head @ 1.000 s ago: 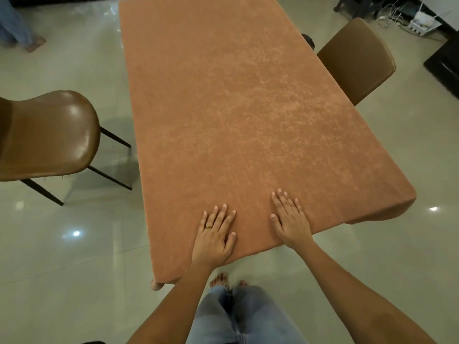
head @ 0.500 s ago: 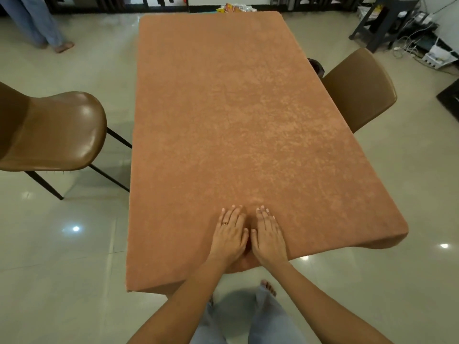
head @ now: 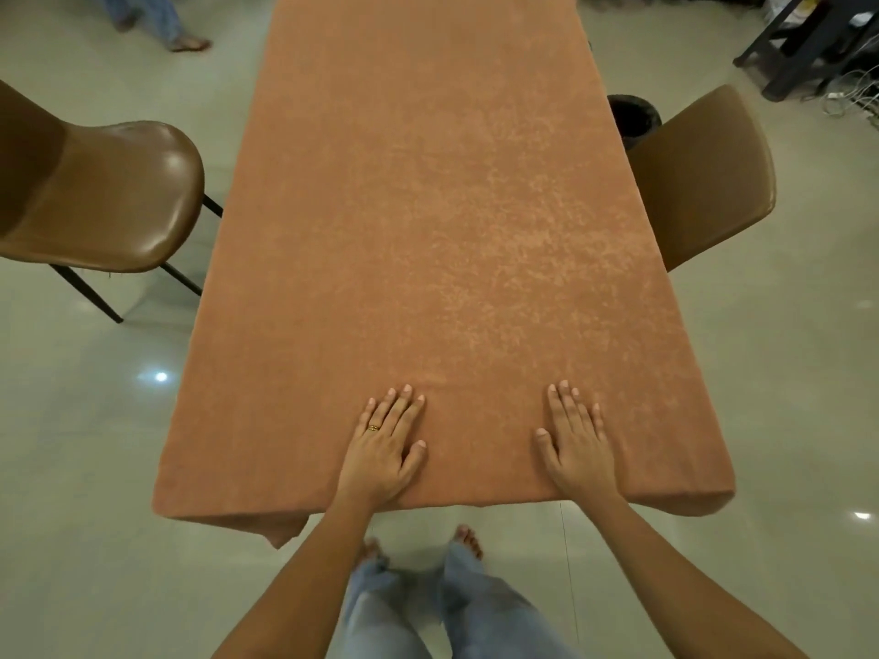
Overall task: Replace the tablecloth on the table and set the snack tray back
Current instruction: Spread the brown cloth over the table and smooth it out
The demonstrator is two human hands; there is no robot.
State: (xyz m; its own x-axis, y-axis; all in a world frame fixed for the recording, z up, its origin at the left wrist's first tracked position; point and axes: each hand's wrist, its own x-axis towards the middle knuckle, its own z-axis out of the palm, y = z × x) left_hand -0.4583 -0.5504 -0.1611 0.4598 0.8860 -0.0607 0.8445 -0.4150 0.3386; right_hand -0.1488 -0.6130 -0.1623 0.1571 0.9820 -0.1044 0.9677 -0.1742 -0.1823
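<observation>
Near edge of table: two hands lie flat on the tablecloth (head: 428,230), well apart from each other.
Left hand (head: 383,449): palm down, fingers straight and slightly spread, pressing on the cloth just inside the near edge; holds nothing; one gold ring (head: 374,427) on a finger.
Right hand (head: 578,444): palm down, fingers straight and close together, thumb out to the side, pressing on the cloth just inside the near edge; holds nothing.
Tablecloth: one, orange-brown, mottled, spread over the whole tabletop; hangs over the near edge, with a loose corner drooping at near left and a rounded fold at near right.
Snack tray: not in view.
Chairs: two, brown with glossy shells; left chair (head: 104,197) stands a little off the table's left side, on dark thin legs; right chair (head: 704,178) has its back against the table's right edge.
Dark round object (head: 632,116): one, just beyond the right chair, beside the table; kind cannot be told.
Persons: wearer's jeans and bare feet below the near edge; one other person's feet (head: 188,41) at far left.
Dark furniture and cables (head: 808,45): far right.
Writing: none legible.
</observation>
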